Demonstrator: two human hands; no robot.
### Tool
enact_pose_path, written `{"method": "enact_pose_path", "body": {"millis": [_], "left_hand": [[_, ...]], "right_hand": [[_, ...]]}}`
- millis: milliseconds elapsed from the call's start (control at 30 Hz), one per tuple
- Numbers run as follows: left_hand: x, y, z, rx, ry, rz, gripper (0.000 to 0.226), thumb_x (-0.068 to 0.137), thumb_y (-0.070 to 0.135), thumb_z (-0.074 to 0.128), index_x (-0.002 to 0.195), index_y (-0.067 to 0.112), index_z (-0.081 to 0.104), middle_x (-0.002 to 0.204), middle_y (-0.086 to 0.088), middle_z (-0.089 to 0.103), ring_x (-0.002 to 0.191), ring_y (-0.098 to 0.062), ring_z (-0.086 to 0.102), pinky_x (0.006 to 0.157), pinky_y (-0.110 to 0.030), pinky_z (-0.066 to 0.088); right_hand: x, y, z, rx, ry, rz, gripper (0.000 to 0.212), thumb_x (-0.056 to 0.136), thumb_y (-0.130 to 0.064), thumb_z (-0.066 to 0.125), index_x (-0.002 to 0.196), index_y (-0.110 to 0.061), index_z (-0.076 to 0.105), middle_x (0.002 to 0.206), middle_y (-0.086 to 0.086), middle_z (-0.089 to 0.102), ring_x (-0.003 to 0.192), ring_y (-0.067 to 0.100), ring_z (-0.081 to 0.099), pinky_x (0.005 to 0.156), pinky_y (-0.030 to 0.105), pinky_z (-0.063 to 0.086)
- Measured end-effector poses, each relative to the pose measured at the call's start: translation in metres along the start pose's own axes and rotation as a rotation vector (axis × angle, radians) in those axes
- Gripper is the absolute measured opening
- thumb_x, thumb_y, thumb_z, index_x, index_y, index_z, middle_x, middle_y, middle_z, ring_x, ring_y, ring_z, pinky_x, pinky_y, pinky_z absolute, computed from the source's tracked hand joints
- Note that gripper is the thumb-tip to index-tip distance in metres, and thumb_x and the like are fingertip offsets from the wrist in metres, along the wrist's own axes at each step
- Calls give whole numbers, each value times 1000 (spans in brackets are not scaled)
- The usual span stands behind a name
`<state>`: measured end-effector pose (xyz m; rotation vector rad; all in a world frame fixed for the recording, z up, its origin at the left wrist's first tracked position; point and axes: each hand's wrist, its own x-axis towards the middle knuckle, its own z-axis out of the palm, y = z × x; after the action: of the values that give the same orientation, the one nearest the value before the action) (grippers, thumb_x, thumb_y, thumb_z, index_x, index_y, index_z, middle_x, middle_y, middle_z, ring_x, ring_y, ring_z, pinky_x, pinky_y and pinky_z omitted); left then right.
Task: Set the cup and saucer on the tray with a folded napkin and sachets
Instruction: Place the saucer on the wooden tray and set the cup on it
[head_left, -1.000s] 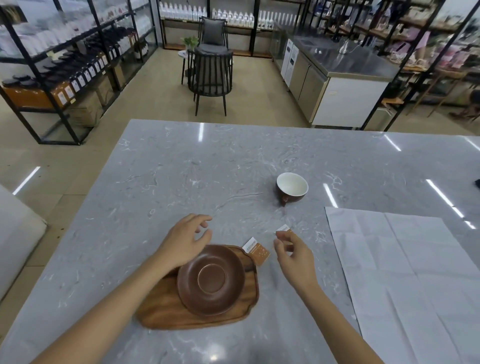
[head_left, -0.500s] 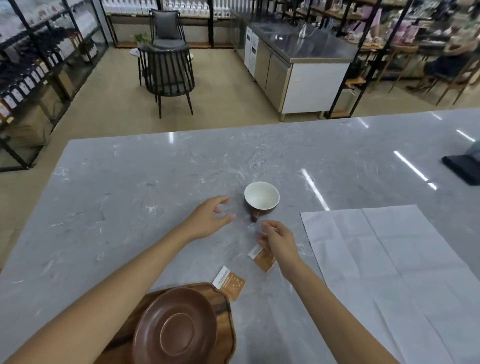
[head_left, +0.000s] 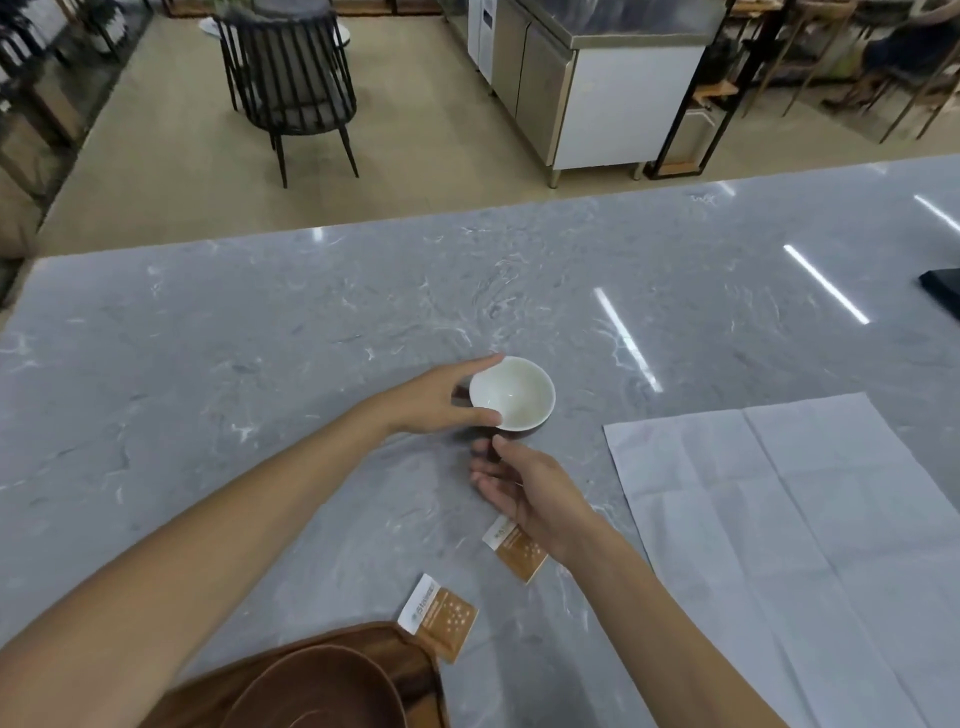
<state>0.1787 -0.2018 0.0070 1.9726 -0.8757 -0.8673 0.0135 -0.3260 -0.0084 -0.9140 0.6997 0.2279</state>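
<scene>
Both hands at a cup on a grey marble table, shop floor with a black chair behind.
The left hand (head_left: 434, 400) wraps the white-lined cup (head_left: 512, 393), thumb and fingers on its rim. The right hand (head_left: 527, 491), loosely open, reaches just below it; whether it touches is unclear. Sachets (head_left: 440, 617) and an unfolded napkin (head_left: 810, 545) lie nearby.

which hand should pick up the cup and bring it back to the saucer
Left, probably. The left hand already cups the cup, thumb and fingers on its rim. The right hand sits just below, fingers only near the handle, and the saucer lies toward the left.
</scene>
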Motion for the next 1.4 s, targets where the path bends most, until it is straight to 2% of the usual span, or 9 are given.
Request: {"method": "enact_pose_path", "body": {"millis": [100, 300, 567, 767, 1033, 1233, 1400], "left_hand": [[4, -4, 0, -36, -19, -1, 91, 83, 34, 83, 157, 32, 31, 160, 10, 39, 140, -6, 46, 119, -31, 36], [1, -7, 5, -141, 14, 3, 92, 80, 25, 86, 156, 30, 34, 154, 12, 47, 135, 0, 50, 117, -27, 39], [-27, 3, 3, -131, 71, 31, 92, 75, 29, 89, 153, 33, 40, 150, 15, 52, 129, -3, 57, 113, -30, 44], [-68, 21, 0, -109, 165, 62, 89, 72, 31, 91, 148, 37, 45, 147, 19, 50, 120, -9, 63, 104, -25, 50], [-140, 39, 7, -127, 310, 86, 89, 63, 43, 94, 138, 51, 48, 144, 22, 52, 117, -12, 65, 105, -39, 52], [-201, 39, 20, -110, 389, 119, 86, 63, 44, 94, 136, 52, 47, 144, 21, 50, 117, -14, 66, 101, -35, 55], [-245, 30, 36, -120, 427, 118, 89, 65, 43, 93, 139, 50, 45, 145, 23, 47, 120, -13, 63, 98, -29, 55]], "right_hand": [[4, -1, -2, 22, -34, 1, 30, 100, -24, 64, 112, 1, 75, 101, 13, 73, 86, 17, 72, 79, 24, 62], [3, -5, -2, 4, -68, -19, 25, 102, -16, 59, 108, 3, 74, 99, 15, 72, 83, 17, 71, 75, 21, 61], [-21, 3, 6, -41, -116, -53, 25, 103, -14, 57, 106, 2, 76, 95, 12, 74, 86, 16, 72, 79, 22, 61], [-53, 4, 21, -126, -165, -94, 26, 104, -13, 55, 103, 1, 77, 92, 11, 74, 87, 17, 71, 83, 22, 60], [-103, 18, 43, -247, -247, -135, 27, 104, -18, 57, 106, 1, 76, 95, 14, 71, 88, 16, 70, 84, 22, 58], [-139, 43, 54, -337, -318, -140, 28, 103, -20, 58, 107, 1, 76, 94, 11, 73, 89, 15, 70, 84, 22, 58], [-164, 69, 62, -361, -329, -123, 26, 102, -21, 59, 99, -6, 80, 92, 10, 74, 87, 13, 71, 79, 20, 57]]}}
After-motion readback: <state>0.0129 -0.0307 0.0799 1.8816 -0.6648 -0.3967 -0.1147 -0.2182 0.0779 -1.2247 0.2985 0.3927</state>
